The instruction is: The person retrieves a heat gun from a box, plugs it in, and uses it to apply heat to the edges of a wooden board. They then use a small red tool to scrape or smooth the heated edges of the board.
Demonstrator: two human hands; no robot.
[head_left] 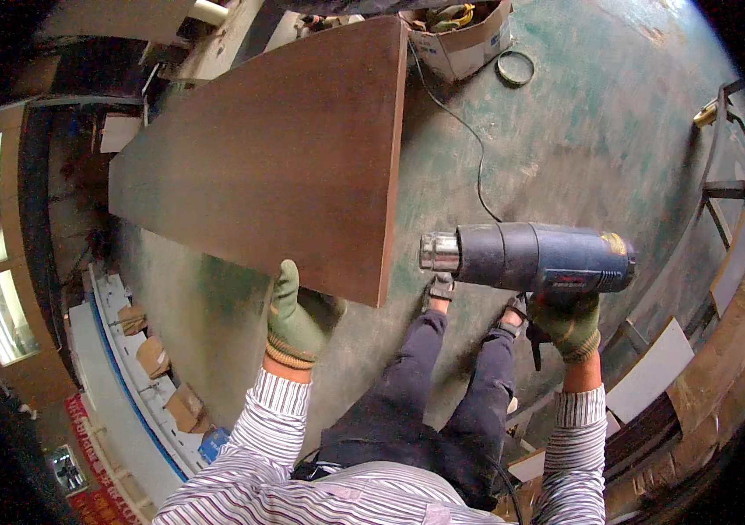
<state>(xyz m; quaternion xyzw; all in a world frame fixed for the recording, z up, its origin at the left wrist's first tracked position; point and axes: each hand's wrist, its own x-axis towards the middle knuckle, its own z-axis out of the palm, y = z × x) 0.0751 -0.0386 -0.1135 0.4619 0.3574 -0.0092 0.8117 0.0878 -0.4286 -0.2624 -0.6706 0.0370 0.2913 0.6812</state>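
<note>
One brown flat board (276, 157), likely heavy: hold edges; left hand (292, 322), fingers unclear; right hand (577, 331) clamped on blue heat gun (543, 255).

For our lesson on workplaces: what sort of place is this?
Probably a workshop: the gloved right hand holds a heat gun near a brown panel, and a filled carton stands on the stained floor.

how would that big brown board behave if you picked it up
The brown board is probably stiff: its flat face shows no sag. Being long and broad, it may feel unwieldy lifted by the left hand alone. Its smooth-looking face might slip.
</note>
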